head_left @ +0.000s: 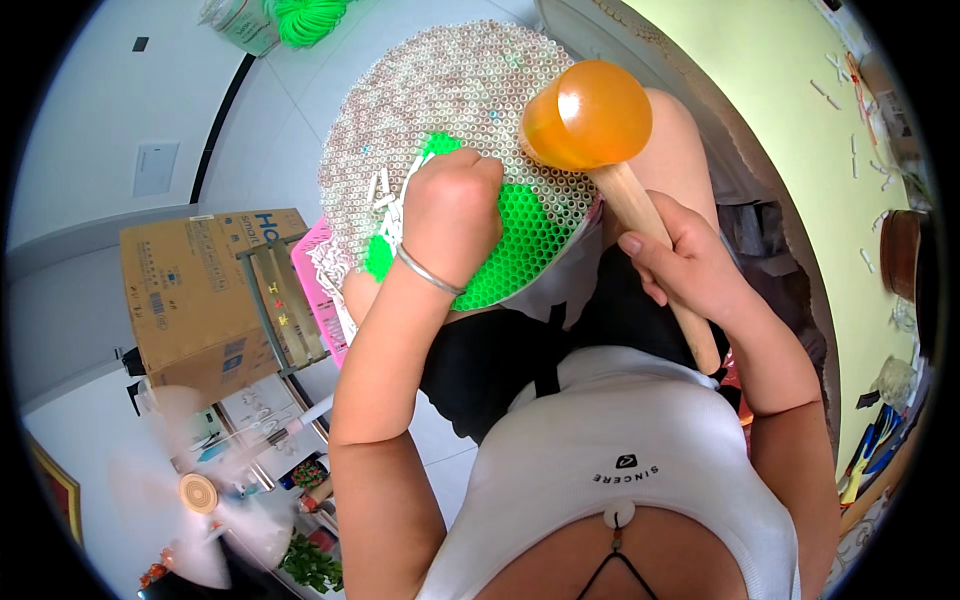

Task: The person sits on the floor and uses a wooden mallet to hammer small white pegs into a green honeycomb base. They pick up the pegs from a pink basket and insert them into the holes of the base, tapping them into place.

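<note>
My right hand (690, 255) is wrapped round the wooden handle of a mallet (588, 115) with a rounded, see-through orange head. The mallet's head hovers over the right side of a large round board (430, 90), its handle slanting down toward my lap. Most of that board is packed with small pale tubes standing upright. At its near side, bare green honeycomb (525, 245) shows. Over the green part, my left hand (452, 205) is closed in a fist; what it holds, if anything, is hidden. Several loose white tubes (388, 205) lie beside it on the board.
A pink basket (315, 270) of white tubes stands left of the board. Farther left are a cardboard box (200, 290) and a spinning fan (200, 495). Green cord (308, 18) lies beside a bucket (240, 25) at the back. On the right, a pale yellow surface (790, 130) holds scattered white pieces.
</note>
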`<state>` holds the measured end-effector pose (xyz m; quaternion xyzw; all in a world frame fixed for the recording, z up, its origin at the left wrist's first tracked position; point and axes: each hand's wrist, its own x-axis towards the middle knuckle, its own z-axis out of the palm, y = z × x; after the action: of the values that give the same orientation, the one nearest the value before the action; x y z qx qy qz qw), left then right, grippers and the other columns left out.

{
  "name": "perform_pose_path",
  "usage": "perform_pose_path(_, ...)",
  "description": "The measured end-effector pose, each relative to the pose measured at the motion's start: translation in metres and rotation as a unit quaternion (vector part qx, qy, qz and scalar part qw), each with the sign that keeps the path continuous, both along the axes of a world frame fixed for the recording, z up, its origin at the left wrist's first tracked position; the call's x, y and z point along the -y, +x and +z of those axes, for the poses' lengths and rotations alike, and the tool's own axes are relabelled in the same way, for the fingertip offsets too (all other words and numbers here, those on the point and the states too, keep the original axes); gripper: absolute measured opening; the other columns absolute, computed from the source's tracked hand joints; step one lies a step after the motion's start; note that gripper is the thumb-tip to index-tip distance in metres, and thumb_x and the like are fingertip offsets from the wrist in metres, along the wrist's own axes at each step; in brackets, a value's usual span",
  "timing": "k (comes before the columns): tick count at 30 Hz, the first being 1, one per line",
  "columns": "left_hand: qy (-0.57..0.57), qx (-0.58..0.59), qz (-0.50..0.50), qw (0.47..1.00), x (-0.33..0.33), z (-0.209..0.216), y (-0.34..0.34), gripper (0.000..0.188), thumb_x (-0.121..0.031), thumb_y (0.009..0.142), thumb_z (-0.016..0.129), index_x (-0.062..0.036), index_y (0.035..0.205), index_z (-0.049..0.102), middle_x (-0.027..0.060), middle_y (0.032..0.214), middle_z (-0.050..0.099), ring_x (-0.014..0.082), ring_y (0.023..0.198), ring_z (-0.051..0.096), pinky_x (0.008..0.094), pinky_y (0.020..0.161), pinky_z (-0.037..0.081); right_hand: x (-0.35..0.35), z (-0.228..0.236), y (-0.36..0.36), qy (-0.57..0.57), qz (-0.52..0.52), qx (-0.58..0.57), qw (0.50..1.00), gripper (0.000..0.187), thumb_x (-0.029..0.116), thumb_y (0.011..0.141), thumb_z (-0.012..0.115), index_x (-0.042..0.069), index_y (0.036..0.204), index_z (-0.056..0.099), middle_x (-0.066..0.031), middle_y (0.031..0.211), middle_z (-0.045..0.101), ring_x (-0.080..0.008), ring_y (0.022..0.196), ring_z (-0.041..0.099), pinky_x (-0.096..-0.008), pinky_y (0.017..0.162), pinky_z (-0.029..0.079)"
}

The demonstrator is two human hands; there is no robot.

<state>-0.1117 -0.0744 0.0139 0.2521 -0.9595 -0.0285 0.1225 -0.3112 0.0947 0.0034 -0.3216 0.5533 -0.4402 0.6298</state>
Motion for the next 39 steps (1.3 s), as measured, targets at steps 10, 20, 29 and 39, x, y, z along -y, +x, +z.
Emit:
perform_pose_path(10, 0.115, -0.052, 0.137, 0.982, -0.023, 0.004, 0.033, 0.022, -0.004, 0.070, 0.079, -0.0011, 0.088, 0.068, 0.0151, 0.075, 0.063, 0.0290, 0.065, 0.062, 0.0374, 0.062, 0.050, 0.000, -0.001, -0.001, -0.014, 0.000, -0.001, 1.000, 0.021, 0.020, 0.098, 0.058, 0.001, 0.106, 0.053, 0.0006, 0.066, 0.052, -0.0066, 0.045, 0.046, -0.0224, 0.043, 0.038)
perform_pose_path(20, 0.215, -0.141, 0.173, 0.951, -0.033, -0.001, 0.037, 0.019, 0.000, 0.077, 0.075, -0.0003, 0.095, 0.069, 0.0132, 0.079, 0.068, 0.0219, 0.068, 0.067, 0.0307, 0.065, 0.053, -0.001, -0.006, 0.001, -0.011, -0.012, 0.014, 1.000, 0.020, 0.021, 0.098, 0.059, 0.002, 0.103, 0.054, 0.0009, 0.067, 0.052, -0.0062, 0.047, 0.046, -0.0221, 0.044, 0.039)
perform_pose_path(29, 0.099, -0.171, 0.117, 0.973, -0.025, -0.007, 0.011, 0.011, 0.000, 0.075, 0.073, -0.0033, 0.085, 0.070, 0.0133, 0.077, 0.066, 0.0304, 0.070, 0.064, 0.0360, 0.062, 0.051, -0.001, -0.011, -0.004, -0.016, 0.000, 0.009, 1.000, 0.019, 0.019, 0.098, 0.060, 0.002, 0.101, 0.053, 0.0013, 0.067, 0.051, -0.0059, 0.048, 0.046, -0.0223, 0.045, 0.038)
perform_pose_path(39, 0.012, 0.016, -0.032, 0.999, -0.005, 0.012, -0.004, 0.013, 0.005, 0.066, 0.063, -0.0051, 0.074, 0.063, 0.0132, 0.068, 0.057, 0.0335, 0.064, 0.059, 0.0427, 0.059, 0.048, -0.002, -0.014, -0.004, -0.016, -0.005, 0.018, 1.000, 0.017, 0.017, 0.097, 0.061, 0.002, 0.100, 0.054, 0.0013, 0.067, 0.051, -0.0060, 0.048, 0.046, -0.0224, 0.045, 0.038)
